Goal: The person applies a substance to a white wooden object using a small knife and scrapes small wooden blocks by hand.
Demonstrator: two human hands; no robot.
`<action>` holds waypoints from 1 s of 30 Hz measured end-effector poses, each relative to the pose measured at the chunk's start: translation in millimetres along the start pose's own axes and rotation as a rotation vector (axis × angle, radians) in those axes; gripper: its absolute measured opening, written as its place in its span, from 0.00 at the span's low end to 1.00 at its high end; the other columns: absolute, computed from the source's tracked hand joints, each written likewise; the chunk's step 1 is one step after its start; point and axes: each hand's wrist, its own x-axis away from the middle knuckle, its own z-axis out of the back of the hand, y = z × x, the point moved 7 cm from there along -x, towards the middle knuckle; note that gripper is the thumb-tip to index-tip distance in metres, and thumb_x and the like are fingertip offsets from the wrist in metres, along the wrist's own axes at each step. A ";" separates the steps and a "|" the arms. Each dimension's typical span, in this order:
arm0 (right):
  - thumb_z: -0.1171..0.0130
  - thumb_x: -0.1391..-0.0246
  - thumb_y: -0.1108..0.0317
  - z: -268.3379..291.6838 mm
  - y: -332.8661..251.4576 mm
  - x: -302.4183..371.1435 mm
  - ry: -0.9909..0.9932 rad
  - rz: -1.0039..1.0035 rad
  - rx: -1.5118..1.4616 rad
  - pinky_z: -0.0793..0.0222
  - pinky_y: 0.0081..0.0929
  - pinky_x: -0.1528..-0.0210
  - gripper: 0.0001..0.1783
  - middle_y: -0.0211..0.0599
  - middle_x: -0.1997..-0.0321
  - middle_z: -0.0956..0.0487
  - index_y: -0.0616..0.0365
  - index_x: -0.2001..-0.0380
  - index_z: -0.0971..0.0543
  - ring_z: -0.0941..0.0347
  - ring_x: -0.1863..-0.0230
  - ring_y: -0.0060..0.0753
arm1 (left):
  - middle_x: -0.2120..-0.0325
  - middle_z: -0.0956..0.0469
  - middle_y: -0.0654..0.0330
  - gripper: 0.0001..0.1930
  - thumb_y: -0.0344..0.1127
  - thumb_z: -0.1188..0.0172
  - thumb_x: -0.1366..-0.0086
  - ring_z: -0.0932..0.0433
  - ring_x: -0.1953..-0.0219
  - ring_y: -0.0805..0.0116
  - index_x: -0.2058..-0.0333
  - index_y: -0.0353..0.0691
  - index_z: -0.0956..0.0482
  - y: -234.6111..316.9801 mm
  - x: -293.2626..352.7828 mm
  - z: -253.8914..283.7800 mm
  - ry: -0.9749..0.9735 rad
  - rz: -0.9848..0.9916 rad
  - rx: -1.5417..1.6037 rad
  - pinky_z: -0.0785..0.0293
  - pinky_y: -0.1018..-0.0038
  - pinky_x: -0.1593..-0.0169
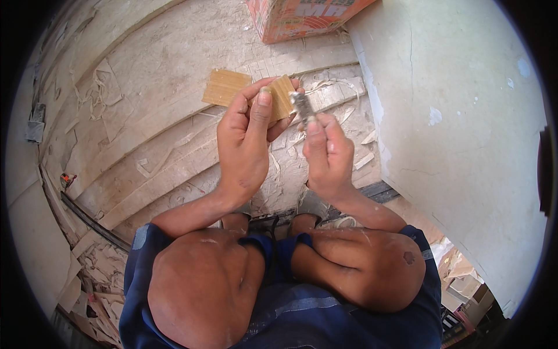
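My left hand (247, 131) is closed on a thin yellow-brown piece of wood (281, 99) with straight grain, thumb across its front. A similar flat brown piece (225, 87) shows to the left behind the fingers; I cannot tell whether it is the same piece or a separate one. My right hand (330, 151) pinches a short grey metal tool (301, 107), thumb against its lower end. The tool is blurred, so its kind is unclear. Its upper end is right beside the wood's right edge; whether they touch is hard to tell.
Dusty boards with wood shavings (157, 163) lie beneath my hands. A red-orange box (308, 20) stands at the far side. To the right is a large pale panel (459, 110) with chipped paint. My bent knees are close below, and more scraps (104, 267) lie at lower left.
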 end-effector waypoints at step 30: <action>0.53 0.38 0.66 12.1 0.7 -15.8 -0.005 0.012 0.044 0.44 0.21 0.83 0.09 0.30 0.89 0.34 0.61 0.66 0.27 0.37 0.86 0.16 | 0.38 0.46 0.53 0.25 0.37 0.64 0.28 0.39 0.39 0.64 0.36 0.37 0.53 0.5 2.3 -12.3 -0.356 0.153 0.345 0.42 0.65 0.36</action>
